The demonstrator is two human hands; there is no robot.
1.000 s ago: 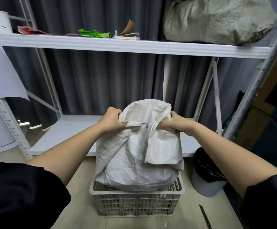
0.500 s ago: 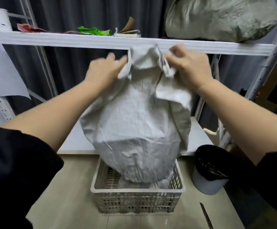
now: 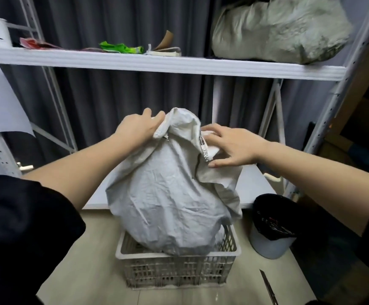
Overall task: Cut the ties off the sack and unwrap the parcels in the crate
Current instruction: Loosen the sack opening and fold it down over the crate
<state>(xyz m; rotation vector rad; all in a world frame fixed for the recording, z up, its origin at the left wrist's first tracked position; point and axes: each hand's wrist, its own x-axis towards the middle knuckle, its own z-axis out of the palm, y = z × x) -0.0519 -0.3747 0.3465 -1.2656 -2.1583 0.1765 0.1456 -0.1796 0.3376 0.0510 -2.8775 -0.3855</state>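
Sack (image 3: 168, 201) of grey-white woven cloth fills the centre of the frame, its rounded bottom down inside the pale slatted crate (image 3: 177, 271) on the floor at lower centre; whether it rests on the crate floor I cannot tell. My left hand (image 3: 138, 129) grips the bunched top of the sack, fingers curled over the folded edge. My right hand (image 3: 234, 146) lies on the sack's upper right flap with fingers spread and fairly straight, the thumb pressing the cloth; it clutches nothing that I can see. Both forearms come in from the lower corners out of black sleeves.

Just right of the crate stands a small bin (image 3: 271, 234) lined with a black bag. A knife blade (image 3: 268, 287) lies on the floor at lower right. Behind is a white metal rack; its upper shelf (image 3: 157, 62) carries scraps of paper and, at upper right, another bulging sack (image 3: 282, 29).
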